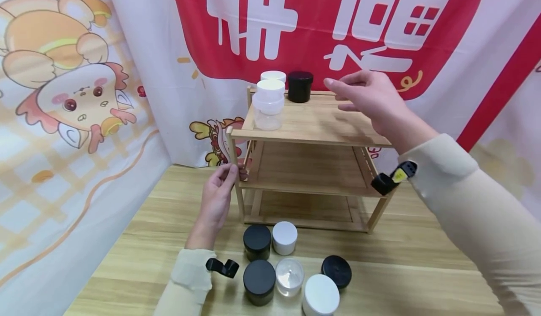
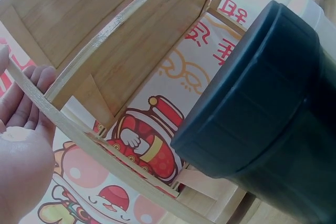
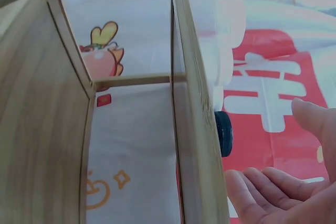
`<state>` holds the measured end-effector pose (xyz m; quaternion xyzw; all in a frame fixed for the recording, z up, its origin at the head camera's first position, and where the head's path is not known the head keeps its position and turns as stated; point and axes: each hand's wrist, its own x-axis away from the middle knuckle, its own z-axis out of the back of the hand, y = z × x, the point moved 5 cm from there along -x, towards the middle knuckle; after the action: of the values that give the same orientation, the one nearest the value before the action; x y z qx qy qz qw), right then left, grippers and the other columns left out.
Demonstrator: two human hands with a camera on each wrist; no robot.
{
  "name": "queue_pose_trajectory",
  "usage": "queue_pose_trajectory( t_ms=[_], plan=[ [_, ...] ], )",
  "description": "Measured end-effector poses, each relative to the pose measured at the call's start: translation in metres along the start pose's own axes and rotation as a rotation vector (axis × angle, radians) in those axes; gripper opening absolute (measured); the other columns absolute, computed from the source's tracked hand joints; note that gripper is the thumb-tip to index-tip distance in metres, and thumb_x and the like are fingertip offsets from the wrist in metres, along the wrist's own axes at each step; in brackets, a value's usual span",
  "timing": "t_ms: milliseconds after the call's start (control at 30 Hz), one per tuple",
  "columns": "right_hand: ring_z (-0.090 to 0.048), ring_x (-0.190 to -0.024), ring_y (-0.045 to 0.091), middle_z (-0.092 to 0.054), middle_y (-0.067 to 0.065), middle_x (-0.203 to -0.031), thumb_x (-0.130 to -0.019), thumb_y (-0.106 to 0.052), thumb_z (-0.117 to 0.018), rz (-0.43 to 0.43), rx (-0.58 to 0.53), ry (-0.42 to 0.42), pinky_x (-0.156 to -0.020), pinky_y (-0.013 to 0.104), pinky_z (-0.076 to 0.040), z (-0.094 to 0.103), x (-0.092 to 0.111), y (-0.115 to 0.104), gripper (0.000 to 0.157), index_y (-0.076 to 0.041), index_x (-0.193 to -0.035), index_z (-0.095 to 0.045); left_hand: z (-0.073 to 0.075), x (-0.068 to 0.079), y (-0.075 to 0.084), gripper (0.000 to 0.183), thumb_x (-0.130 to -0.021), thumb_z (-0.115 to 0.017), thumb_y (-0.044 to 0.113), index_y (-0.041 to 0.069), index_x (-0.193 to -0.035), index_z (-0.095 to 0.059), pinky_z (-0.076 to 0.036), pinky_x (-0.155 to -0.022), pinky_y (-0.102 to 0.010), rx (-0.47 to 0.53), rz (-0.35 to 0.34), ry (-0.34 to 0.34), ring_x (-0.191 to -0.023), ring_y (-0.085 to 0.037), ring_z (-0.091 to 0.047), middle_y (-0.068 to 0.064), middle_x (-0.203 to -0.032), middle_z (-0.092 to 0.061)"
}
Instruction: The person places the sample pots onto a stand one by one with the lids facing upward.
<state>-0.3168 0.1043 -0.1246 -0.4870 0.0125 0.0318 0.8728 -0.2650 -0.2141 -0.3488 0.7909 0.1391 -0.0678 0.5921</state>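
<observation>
My left hand (image 1: 217, 191) grips the left front post (image 1: 234, 158) of a three-tier wooden shelf rack (image 1: 329, 123), thumb and fingers around it. In the left wrist view a dark jar (image 2: 262, 93) looms close to the camera. My right hand (image 1: 374, 95) hangs over the top board, fingers loosely extended and thumb apart, holding nothing. Left of its fingertips stands a black lidded jar (image 1: 299, 88). Beside that jar, at the board's left end, is a clear jar (image 1: 268, 121) with white pieces stacked on it, and another white-topped jar (image 1: 273, 75) partly hidden behind.
On the wooden table before the rack stand two black jars (image 1: 257, 241), a small white-lidded jar (image 1: 285, 237), a clear jar (image 1: 289, 277), a larger white-lidded jar (image 1: 320, 296) and a round black piece (image 1: 336, 270). Printed cloth (image 1: 139, 72) hangs behind and to the left.
</observation>
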Motion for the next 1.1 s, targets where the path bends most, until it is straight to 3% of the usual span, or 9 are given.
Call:
queue_pose_trajectory(
  t_ms=[200,367,467,667,767,833,1100],
  plan=[
    [-0.070,-0.129,0.026,-0.057,0.006,-0.153,-0.091,-0.066,-0.076,0.042,-0.044,-0.070,-0.120,0.049,-0.050,0.005,0.022,0.018,0.081,-0.020,-0.153,-0.053,0.002,0.001,-0.001,0.016,-0.112,-0.058,0.019,0.010,-0.121,-0.069,-0.049,-0.113,-0.023,0.014,0.000,0.007,-0.114,-0.014,-0.065,0.002,-0.117,-0.070],
    [-0.076,-0.117,0.015,-0.063,0.000,-0.145,-0.093,-0.058,-0.078,0.100,-0.152,-0.077,-0.103,0.026,-0.060,0.011,0.041,0.034,0.069,-0.022,-0.148,-0.057,0.003,0.002,-0.001,0.018,-0.112,-0.059,0.019,0.008,-0.123,-0.068,-0.049,-0.113,-0.023,0.011,0.010,0.006,-0.116,-0.015,-0.062,0.002,-0.117,-0.068],
    [-0.076,-0.116,0.014,-0.067,0.001,-0.140,-0.094,-0.050,-0.080,0.144,-0.263,-0.074,-0.090,0.021,-0.063,0.013,0.050,0.041,0.063,-0.020,-0.145,-0.060,0.004,0.002,0.000,0.022,-0.112,-0.059,0.020,0.004,-0.126,-0.066,-0.048,-0.114,-0.024,0.007,0.012,0.005,-0.118,-0.015,-0.061,0.003,-0.119,-0.067],
    [-0.077,-0.115,0.014,-0.072,0.004,-0.136,-0.096,-0.040,-0.081,0.219,-0.364,-0.064,-0.091,0.019,-0.062,0.017,0.065,0.057,0.056,-0.017,-0.143,-0.063,0.003,0.002,0.001,0.026,-0.113,-0.059,0.025,0.005,-0.127,-0.065,-0.046,-0.118,-0.025,-0.001,0.017,-0.013,-0.120,-0.016,-0.062,-0.001,-0.121,-0.066],
    [-0.077,-0.115,0.013,-0.074,0.003,-0.133,-0.098,-0.033,-0.081,0.252,-0.404,-0.050,-0.093,0.016,-0.060,0.018,0.073,0.066,0.050,-0.015,-0.142,-0.064,0.003,0.001,0.002,0.032,-0.112,-0.059,0.025,0.001,-0.132,-0.062,-0.046,-0.119,-0.026,0.000,0.014,-0.024,-0.121,-0.016,-0.062,-0.002,-0.124,-0.066],
    [-0.077,-0.114,0.013,-0.075,0.002,-0.131,-0.099,-0.029,-0.080,0.278,-0.412,-0.033,-0.092,0.016,-0.061,0.017,0.078,0.071,0.048,-0.013,-0.141,-0.064,0.002,0.001,0.002,0.034,-0.112,-0.059,0.025,-0.002,-0.134,-0.061,-0.046,-0.119,-0.026,0.004,0.008,-0.030,-0.121,-0.016,-0.062,-0.002,-0.126,-0.066],
    [-0.076,-0.112,0.013,-0.077,0.001,-0.126,-0.101,-0.013,-0.076,0.373,-0.316,-0.036,-0.093,0.016,-0.060,0.002,0.098,0.100,0.038,-0.009,-0.138,-0.066,0.001,0.001,0.002,0.017,-0.112,-0.060,0.023,0.011,-0.122,-0.068,-0.049,-0.115,-0.024,0.007,0.006,-0.023,-0.119,-0.014,-0.062,0.000,-0.124,-0.067]
  ],
)
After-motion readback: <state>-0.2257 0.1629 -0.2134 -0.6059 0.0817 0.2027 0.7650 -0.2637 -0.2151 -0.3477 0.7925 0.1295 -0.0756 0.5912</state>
